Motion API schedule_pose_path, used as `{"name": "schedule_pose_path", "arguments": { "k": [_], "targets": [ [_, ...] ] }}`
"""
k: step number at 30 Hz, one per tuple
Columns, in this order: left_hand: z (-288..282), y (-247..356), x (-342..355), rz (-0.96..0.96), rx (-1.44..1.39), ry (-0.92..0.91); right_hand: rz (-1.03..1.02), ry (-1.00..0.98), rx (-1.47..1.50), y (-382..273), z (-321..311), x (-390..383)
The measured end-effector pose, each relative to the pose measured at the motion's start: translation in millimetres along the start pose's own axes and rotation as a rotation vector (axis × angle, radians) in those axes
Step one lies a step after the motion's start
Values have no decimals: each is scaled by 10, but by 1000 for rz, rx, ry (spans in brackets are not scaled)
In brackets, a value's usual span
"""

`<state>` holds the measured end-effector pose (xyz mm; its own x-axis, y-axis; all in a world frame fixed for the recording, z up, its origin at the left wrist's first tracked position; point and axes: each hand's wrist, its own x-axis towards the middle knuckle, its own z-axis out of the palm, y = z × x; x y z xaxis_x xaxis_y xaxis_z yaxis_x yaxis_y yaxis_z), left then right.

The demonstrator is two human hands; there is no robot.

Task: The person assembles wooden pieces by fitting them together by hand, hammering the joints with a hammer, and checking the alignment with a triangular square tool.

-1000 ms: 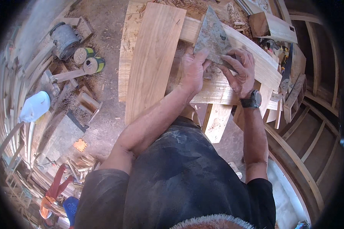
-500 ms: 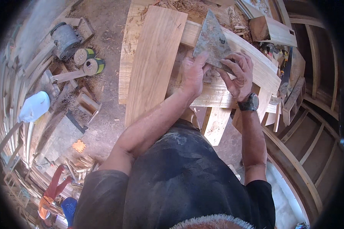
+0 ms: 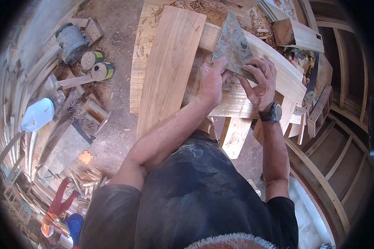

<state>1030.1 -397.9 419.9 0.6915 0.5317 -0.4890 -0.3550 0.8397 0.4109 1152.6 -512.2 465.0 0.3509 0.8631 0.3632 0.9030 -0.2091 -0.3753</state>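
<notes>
Item: triangular sheet (image 3: 232, 43), thin, mottled grey-green. Position: far side of the worker, over the pale planks (image 3: 274, 62), one point directed away. Whether it rests on the wood or is lifted clear of it cannot be told.

Handling: held by its near part from both sides, seemingly to share the load and steady the piece; the far point is left free, perhaps so that its faces and edges can be seen.

Left hand (image 3: 212, 81): closed in a pinch on the near left part of the sheet, thumb laid over the face; the fingers behind are partly hidden.

Right hand (image 3: 262, 83): half curled, gripping the near right corner between fingertips and thumb, the remaining fingers bent loosely. Dark watch (image 3: 274, 112) at the wrist.

Broad brown board (image 3: 170, 66): left of the sheet, running near to far over a paler panel (image 3: 138, 79); apparently set there to leave room for the hands.

Wood shavings (image 3: 257, 25): scattered beyond the sheet to the far right.

Pale wood block (image 3: 301, 35): far right, beside the shavings.

Two cans (image 3: 103, 71): on the floor at far left, side by side, well apart from the hands.
</notes>
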Motion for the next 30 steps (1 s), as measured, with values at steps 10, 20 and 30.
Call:
{"name": "schedule_pose_path", "arguments": {
  "k": [10,20,30],
  "targets": [
    [-21,3,-4,-5,9,-2,-8,-25,-37,-52,-41,11],
    [124,118,-5,-15,23,-27,375,486,63,421,-488,15],
    [113,116,-26,-3,-39,-30,381,-288,242,1232,-696,843]
  ]
}}
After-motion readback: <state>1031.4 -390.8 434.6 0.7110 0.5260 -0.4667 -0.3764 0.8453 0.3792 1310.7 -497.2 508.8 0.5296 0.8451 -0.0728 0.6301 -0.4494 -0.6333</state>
